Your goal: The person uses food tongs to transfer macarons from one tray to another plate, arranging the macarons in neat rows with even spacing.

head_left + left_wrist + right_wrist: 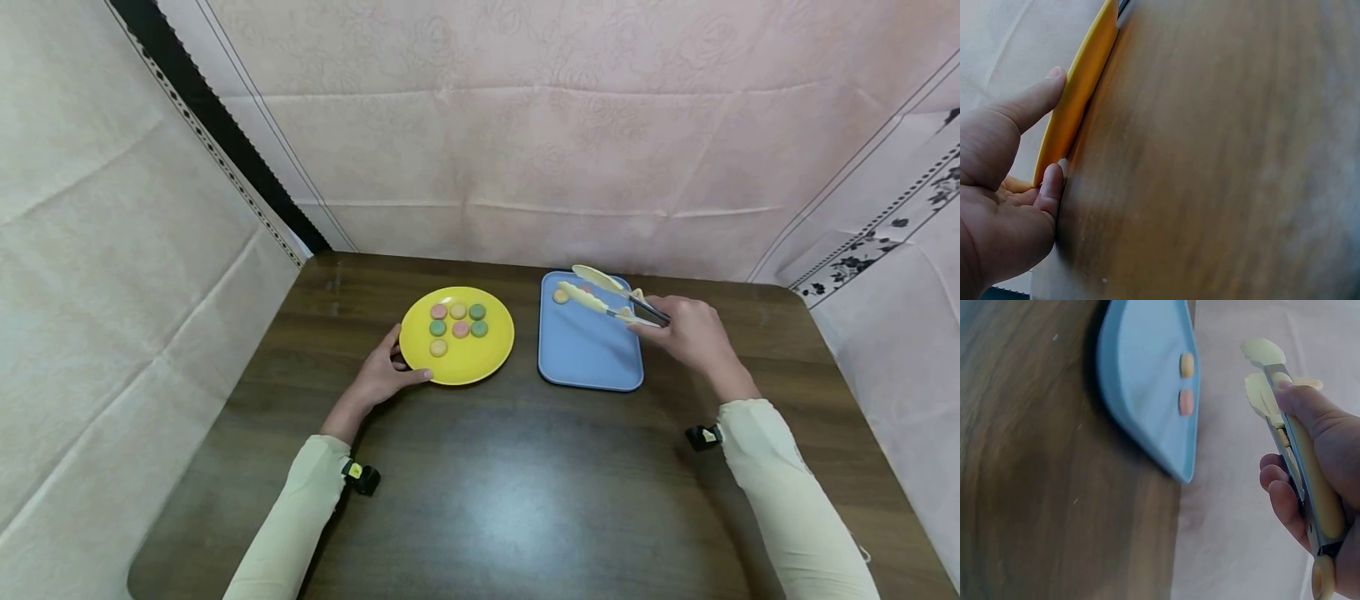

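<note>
My left hand (pixel 378 377) holds a round yellow plate (pixel 483 360) at its left edge, thumb at the rim and other fingers tucked by the underside, as the left wrist view shows. Several small macaron-like discs (pixel 461 329) in pink, yellow and green lie in rows on it. My right hand (pixel 696 335) grips a pair of cream-tipped tongs (pixel 1311 478). Their tips are spread apart with nothing between them, above the far part of a blue tray (pixel 588 354). A yellow disc (pixel 1187 365) and a pink disc (pixel 1186 402) lie on that tray.
Plate and tray stand side by side near the far edge of a dark wooden table (pixel 525 483). Pale patterned cloth (pixel 525 150) hangs behind the table and along both sides. Each wrist wears a small black camera (pixel 363 478).
</note>
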Available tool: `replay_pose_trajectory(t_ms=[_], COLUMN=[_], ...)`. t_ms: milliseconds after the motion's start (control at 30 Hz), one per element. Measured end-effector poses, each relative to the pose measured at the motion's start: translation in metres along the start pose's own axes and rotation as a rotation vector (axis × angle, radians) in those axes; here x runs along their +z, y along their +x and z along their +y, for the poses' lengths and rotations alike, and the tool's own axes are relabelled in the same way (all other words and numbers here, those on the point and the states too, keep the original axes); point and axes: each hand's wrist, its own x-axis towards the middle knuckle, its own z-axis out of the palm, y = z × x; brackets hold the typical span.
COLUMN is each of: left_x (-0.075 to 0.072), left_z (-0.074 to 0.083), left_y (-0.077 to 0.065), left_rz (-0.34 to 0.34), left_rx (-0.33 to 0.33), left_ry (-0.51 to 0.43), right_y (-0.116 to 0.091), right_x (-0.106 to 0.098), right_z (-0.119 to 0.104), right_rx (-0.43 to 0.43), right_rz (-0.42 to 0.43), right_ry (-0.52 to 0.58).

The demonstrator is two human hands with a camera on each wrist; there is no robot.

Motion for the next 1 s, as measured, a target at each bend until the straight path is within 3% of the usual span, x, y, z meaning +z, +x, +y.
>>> replay_pose_trajectory(t_ms=[367,633,1000], left_x=[0.001,0.0,0.0], left_z=[0.001,0.0,0.003], left_y=[-0.002,-0.002,-0.004], left_rz=[-0.001,-0.002,-0.008], left_rx=[-0.005,-0.002,0.037], left_ry=[-0.005,-0.008,-0.034], right_y=[0.001,0.002,0.005], right_x=[0.003,0.01,0.021], right_z=[0.024,0.032,0.038], right_rx=[0.05,0.079,0.085], right_rz=[-0.04,-0.098,-0.113], right_ry=[-0.008,-0.014,-0.02])
